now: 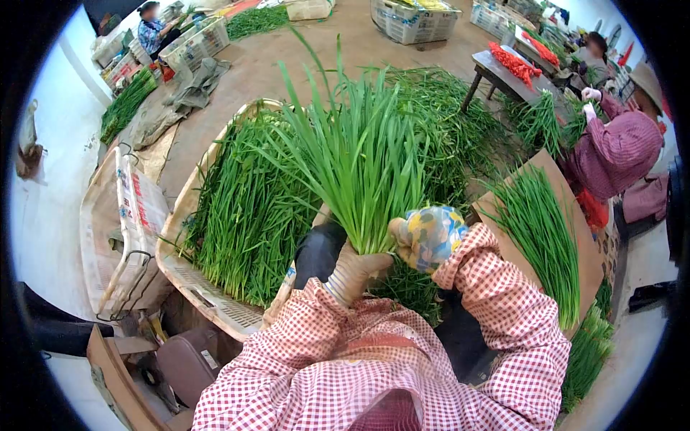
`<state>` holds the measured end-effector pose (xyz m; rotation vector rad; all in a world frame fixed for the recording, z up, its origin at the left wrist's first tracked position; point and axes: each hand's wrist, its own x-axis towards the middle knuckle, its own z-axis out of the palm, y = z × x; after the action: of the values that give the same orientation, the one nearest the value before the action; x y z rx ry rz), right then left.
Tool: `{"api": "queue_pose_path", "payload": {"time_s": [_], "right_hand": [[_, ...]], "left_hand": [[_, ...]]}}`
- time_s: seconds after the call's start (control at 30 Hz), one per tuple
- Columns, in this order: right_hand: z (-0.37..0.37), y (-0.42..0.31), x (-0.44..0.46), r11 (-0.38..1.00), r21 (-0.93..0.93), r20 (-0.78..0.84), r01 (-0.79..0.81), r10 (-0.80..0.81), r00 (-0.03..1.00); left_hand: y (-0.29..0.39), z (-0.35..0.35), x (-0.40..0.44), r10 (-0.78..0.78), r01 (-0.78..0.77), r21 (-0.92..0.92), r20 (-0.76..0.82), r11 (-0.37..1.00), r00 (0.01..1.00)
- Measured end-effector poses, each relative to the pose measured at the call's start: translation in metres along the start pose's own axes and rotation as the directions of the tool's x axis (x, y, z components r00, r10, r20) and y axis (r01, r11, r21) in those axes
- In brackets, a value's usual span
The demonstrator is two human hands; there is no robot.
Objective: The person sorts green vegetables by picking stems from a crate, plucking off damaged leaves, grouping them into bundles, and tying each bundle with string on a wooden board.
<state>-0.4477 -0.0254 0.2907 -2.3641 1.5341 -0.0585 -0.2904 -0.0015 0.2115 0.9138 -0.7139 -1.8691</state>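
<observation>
A bunch of chives (pixel 366 158) stands upright, slightly fanned, in front of the person's checked top, its pale stem ends low and its leaf tips pointing to the far side. The left hand (pixel 356 273), in a pale glove, has its fingers clamped around the stem base. The right hand (pixel 428 235), in a glove with a blue-and-yellow patterned back, is curled at the right side of the stems; whether its fingers grip any cannot be told. Just left sits a plastic crate (pixel 205 305) filled with loose chives (pixel 248 208). Beyond the bunch, a heap of greens (pixel 453 122) covers the floor. To the right, more chives (pixel 543 237) lie on a cardboard sheet (pixel 591 258), and farther right a co-worker (pixel 618 147) in a checked top handles greens beside a table (pixel 501 80).
</observation>
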Motion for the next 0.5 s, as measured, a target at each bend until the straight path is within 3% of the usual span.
{"api": "queue_pose_path", "payload": {"time_s": [0.03, 0.1, 0.13, 0.23, 0.3, 0.37, 0.43, 0.47, 0.5], "right_hand": [[-0.005, 0.001, -0.009, 0.977, -0.014, -0.092, 0.211, -0.211, 0.973], [-0.006, -0.003, -0.020, 0.944, 0.284, -0.108, 0.170, -0.145, 0.984], [-0.012, -0.007, -0.027, 0.934, 0.346, -0.029, 0.096, -0.091, 0.995], [-0.011, -0.014, -0.064, 0.966, 0.241, -0.217, 0.094, -0.041, 0.975], [-0.001, -0.003, -0.073, 0.897, 0.439, -0.287, 0.049, 0.088, 0.954], [0.028, 0.020, -0.086, 0.888, 0.460, -0.362, -0.021, 0.209, 0.909], [0.054, 0.046, -0.095, 0.923, 0.337, -0.166, -0.184, 0.251, 0.954], [0.049, 0.046, -0.090, 0.917, 0.208, 0.181, -0.341, 0.307, 0.935], [0.037, 0.038, -0.084, 0.829, -0.115, 0.534, -0.547, 0.516, 0.670]], "left_hand": [[0.003, -0.001, 0.000, 0.008, -0.008, -0.004, -0.004, 1.000, 1.000], [0.032, 0.013, -0.006, 0.121, -0.121, 0.141, 0.008, 0.983, 0.993], [0.031, 0.017, -0.003, 0.174, -0.173, 0.024, -0.014, 0.985, 0.985], [0.031, -0.011, 0.019, 0.170, -0.165, 0.098, -0.049, 0.981, 0.984], [0.023, -0.027, 0.034, 0.163, -0.161, 0.027, -0.090, 0.987, 0.982], [0.025, -0.035, 0.042, 0.228, -0.227, 0.027, -0.056, 0.973, 0.972], [0.032, -0.038, 0.042, 0.235, -0.229, 0.081, -0.074, 0.970, 0.969], [0.029, -0.040, 0.042, 0.252, -0.240, 0.134, -0.080, 0.961, 0.964], [0.028, -0.042, 0.041, 0.268, -0.249, 0.190, -0.081, 0.950, 0.960]]}}
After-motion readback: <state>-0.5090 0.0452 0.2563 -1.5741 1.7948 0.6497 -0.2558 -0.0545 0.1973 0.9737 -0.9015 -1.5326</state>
